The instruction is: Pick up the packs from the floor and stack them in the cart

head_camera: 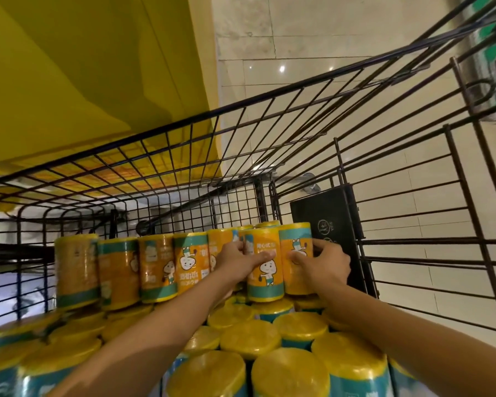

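Yellow-topped lower packs (250, 338) crowd the bottom of my feed, standing upright and touching one another inside the wire cart (289, 90). At far left an upper row (118, 270) of orange-and-teal rolls stands on that layer, running rightward along the cart's far mesh wall. Next comes the left hand (241, 257): its fingers curl round the near left side of the end pack (265, 270) and the thumb lies flat across the label. That end pack sits upright at the right end of the upper row, touching its neighbours. The right hand (324, 265) grips the pack's right roll, thumb pressed on the front, fingers curled round the outer side. Just beyond it I see a black box (327, 222) leaning against the cart's right wall. Behind the mesh, a yellow panel (83, 67) is at left and tiled floor (312, 38) at right.
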Demonstrator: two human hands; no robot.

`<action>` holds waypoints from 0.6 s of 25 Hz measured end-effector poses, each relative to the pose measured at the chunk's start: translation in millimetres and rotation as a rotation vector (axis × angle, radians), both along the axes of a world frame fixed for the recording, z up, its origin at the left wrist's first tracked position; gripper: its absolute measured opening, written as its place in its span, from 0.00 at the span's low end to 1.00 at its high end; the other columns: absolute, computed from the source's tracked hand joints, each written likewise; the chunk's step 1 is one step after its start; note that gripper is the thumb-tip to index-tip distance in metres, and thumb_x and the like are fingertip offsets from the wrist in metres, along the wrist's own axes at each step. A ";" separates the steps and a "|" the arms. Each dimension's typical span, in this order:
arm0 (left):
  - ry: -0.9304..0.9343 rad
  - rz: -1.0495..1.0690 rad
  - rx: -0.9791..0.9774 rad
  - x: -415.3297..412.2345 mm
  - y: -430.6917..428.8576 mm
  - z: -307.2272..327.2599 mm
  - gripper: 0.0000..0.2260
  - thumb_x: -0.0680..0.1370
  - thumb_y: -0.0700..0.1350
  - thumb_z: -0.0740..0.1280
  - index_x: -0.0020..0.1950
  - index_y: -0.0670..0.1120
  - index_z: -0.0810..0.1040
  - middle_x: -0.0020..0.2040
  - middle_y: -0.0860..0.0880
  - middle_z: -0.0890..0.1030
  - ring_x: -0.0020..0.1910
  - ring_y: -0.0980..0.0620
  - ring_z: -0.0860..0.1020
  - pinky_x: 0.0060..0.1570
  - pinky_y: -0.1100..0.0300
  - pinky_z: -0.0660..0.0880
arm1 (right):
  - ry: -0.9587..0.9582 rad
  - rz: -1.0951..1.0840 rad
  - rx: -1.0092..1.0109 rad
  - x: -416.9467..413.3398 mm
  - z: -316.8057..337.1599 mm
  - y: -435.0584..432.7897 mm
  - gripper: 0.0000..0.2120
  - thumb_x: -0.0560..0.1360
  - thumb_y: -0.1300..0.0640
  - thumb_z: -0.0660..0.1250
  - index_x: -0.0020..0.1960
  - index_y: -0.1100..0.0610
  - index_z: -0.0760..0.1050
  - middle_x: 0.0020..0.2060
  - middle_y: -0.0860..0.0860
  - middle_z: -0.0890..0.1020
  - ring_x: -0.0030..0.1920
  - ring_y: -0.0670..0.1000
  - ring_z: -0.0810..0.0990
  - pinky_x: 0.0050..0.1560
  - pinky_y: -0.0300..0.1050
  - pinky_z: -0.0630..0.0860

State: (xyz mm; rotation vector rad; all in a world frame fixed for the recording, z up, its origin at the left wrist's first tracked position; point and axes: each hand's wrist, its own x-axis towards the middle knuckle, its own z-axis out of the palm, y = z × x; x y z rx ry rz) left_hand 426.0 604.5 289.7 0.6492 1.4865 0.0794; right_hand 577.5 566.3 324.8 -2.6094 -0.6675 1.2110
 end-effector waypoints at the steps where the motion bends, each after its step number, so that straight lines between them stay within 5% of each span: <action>1: -0.002 0.000 0.004 -0.2 -0.2 -0.6 0.14 0.68 0.49 0.77 0.48 0.51 0.75 0.49 0.50 0.82 0.45 0.53 0.81 0.44 0.58 0.79 | 0.002 -0.001 0.005 2.2 1.2 0.3 0.22 0.70 0.51 0.74 0.63 0.55 0.75 0.56 0.53 0.81 0.57 0.53 0.79 0.56 0.49 0.75; 5: -0.001 -0.021 0.017 -0.6 -0.6 5.9 0.12 0.71 0.49 0.75 0.50 0.50 0.75 0.52 0.50 0.82 0.44 0.54 0.80 0.39 0.63 0.76 | 0.023 0.023 0.014 7.9 1.2 0.7 0.21 0.71 0.49 0.72 0.62 0.55 0.76 0.55 0.53 0.81 0.55 0.52 0.80 0.54 0.47 0.75; 8: 0.043 -0.129 0.088 -7.1 4.8 19.3 0.15 0.75 0.50 0.70 0.59 0.50 0.72 0.59 0.51 0.79 0.53 0.52 0.78 0.49 0.58 0.76 | 0.044 0.138 0.005 12.4 1.5 2.7 0.23 0.73 0.47 0.70 0.65 0.54 0.73 0.57 0.52 0.80 0.56 0.52 0.79 0.55 0.49 0.76; 11: 0.220 -0.465 0.287 -19.3 10.1 33.9 0.24 0.77 0.53 0.66 0.70 0.46 0.67 0.67 0.47 0.74 0.64 0.47 0.73 0.60 0.56 0.71 | 0.067 0.370 0.010 17.7 9.8 6.9 0.27 0.74 0.46 0.69 0.69 0.53 0.67 0.60 0.52 0.78 0.58 0.53 0.78 0.57 0.49 0.75; 15: 0.317 -0.660 0.355 -25.7 1.7 69.3 0.30 0.79 0.55 0.63 0.77 0.46 0.58 0.75 0.46 0.63 0.73 0.46 0.63 0.67 0.56 0.63 | 0.035 0.679 -0.012 22.2 37.4 3.2 0.22 0.75 0.47 0.67 0.65 0.55 0.69 0.58 0.53 0.79 0.56 0.52 0.78 0.54 0.45 0.74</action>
